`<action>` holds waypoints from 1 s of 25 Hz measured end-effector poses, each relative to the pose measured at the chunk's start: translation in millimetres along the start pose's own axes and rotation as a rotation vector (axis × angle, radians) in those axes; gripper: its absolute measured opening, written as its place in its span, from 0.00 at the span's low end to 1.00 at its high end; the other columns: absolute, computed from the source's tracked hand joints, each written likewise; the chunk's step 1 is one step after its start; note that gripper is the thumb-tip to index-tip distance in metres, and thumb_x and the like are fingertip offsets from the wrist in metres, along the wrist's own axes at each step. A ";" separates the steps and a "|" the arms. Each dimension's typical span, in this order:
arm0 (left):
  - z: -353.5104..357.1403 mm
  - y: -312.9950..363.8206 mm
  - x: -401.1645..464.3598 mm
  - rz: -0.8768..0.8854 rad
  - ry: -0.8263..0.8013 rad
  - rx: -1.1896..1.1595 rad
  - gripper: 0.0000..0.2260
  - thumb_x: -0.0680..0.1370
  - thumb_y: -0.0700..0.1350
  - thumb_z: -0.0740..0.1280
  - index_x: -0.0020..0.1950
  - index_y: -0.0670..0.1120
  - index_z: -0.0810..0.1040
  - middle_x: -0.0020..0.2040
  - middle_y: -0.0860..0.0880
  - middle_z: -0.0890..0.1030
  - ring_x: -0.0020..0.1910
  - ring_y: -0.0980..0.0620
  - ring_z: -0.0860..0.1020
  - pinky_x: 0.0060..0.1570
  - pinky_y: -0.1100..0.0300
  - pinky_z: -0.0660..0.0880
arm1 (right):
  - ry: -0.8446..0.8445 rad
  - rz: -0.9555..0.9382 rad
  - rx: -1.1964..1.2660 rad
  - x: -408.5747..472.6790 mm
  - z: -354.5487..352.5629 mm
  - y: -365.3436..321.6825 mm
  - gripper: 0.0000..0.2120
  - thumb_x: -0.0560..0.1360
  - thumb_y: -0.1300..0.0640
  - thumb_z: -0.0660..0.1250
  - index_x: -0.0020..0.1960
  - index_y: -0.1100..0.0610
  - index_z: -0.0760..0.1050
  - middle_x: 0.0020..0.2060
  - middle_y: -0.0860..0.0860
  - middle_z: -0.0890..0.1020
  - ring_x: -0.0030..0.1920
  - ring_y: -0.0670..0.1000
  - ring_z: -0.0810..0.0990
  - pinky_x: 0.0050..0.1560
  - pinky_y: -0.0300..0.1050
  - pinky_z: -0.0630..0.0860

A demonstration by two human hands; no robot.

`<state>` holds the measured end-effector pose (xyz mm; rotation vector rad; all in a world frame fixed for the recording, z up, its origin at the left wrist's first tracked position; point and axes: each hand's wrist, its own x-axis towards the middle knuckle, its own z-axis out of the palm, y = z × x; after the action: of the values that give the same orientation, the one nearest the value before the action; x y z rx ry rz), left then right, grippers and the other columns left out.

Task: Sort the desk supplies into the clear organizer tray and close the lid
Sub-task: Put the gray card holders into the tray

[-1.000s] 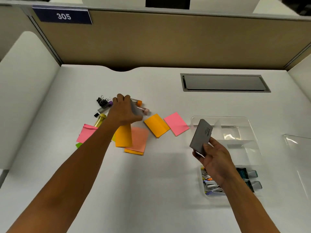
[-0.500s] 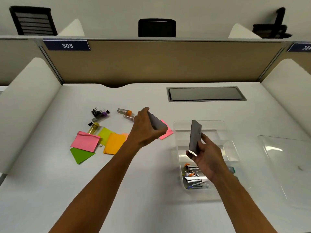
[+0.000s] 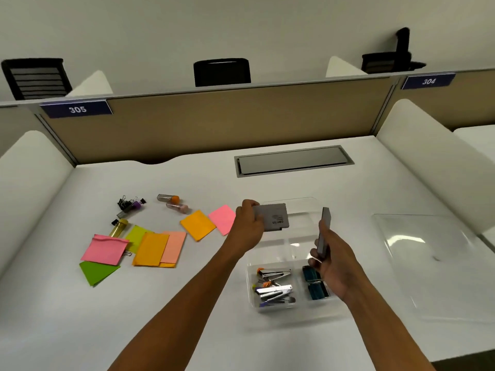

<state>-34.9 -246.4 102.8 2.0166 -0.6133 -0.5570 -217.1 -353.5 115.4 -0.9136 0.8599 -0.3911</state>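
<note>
The clear organizer tray (image 3: 308, 203) sits on the white desk, right of centre. Its near compartments hold staplers (image 3: 273, 286) and dark teal clips (image 3: 314, 283). My left hand (image 3: 247, 223) grips a flat grey box (image 3: 274, 216) over the tray's far left part. My right hand (image 3: 332, 261) holds a second grey box (image 3: 323, 231) edge-on above the tray's right side. The clear lid (image 3: 428, 258) lies flat to the right of the tray.
Left of the tray lie coloured sticky notes (image 3: 152, 247), black binder clips (image 3: 126, 203), two small clear tubes (image 3: 172, 203) and a yellow tube (image 3: 119, 227). A grey cable hatch (image 3: 293, 162) sits at the back. Partition walls enclose the desk.
My left hand lifted a grey box from the pile on the left and carried it right, over the tray. My right hand moved its box over the tray. The camera tilted upward.
</note>
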 end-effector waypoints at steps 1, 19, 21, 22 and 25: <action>8.7 1.3 0.8 -0.028 -0.020 -0.020 0.11 0.81 0.39 0.58 0.63 0.45 0.66 0.60 0.43 0.69 0.53 0.45 0.75 0.48 0.51 0.79 | -0.005 -0.001 0.016 -0.5 -7.1 -2.7 0.16 0.75 0.44 0.70 0.55 0.53 0.76 0.36 0.49 0.72 0.34 0.49 0.67 0.33 0.44 0.71; 134.5 2.8 41.4 -0.083 -0.268 0.496 0.11 0.76 0.40 0.64 0.59 0.42 0.74 0.58 0.41 0.77 0.53 0.45 0.77 0.45 0.55 0.81 | 0.091 -0.186 -0.316 25.3 -83.6 -30.1 0.21 0.75 0.40 0.69 0.65 0.43 0.70 0.53 0.44 0.78 0.51 0.47 0.78 0.44 0.43 0.77; 139.7 2.6 41.4 -0.067 -0.288 0.574 0.11 0.76 0.40 0.65 0.57 0.41 0.76 0.57 0.41 0.78 0.53 0.44 0.78 0.46 0.56 0.80 | 0.088 -0.211 -0.377 31.0 -83.5 -28.6 0.22 0.74 0.39 0.69 0.65 0.41 0.68 0.53 0.41 0.78 0.50 0.46 0.79 0.39 0.36 0.77; 141.9 2.5 41.2 -0.047 -0.294 0.616 0.10 0.75 0.40 0.66 0.56 0.40 0.77 0.56 0.40 0.79 0.52 0.44 0.79 0.45 0.56 0.80 | 0.083 -0.221 -0.402 34.0 -83.5 -27.0 0.23 0.74 0.39 0.69 0.65 0.40 0.67 0.53 0.39 0.77 0.50 0.46 0.79 0.35 0.33 0.76; 146.0 -0.6 37.8 0.058 -0.295 0.706 0.09 0.76 0.42 0.67 0.54 0.40 0.77 0.54 0.40 0.79 0.50 0.44 0.79 0.42 0.58 0.77 | 0.079 -0.235 -0.473 45.4 -83.4 -20.3 0.27 0.73 0.41 0.72 0.66 0.39 0.62 0.54 0.40 0.73 0.49 0.43 0.78 0.30 0.27 0.74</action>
<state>-93.5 -363.7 28.3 2.5771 -1.1678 -0.6709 -253.9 -437.6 83.6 -1.4526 0.9391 -0.4368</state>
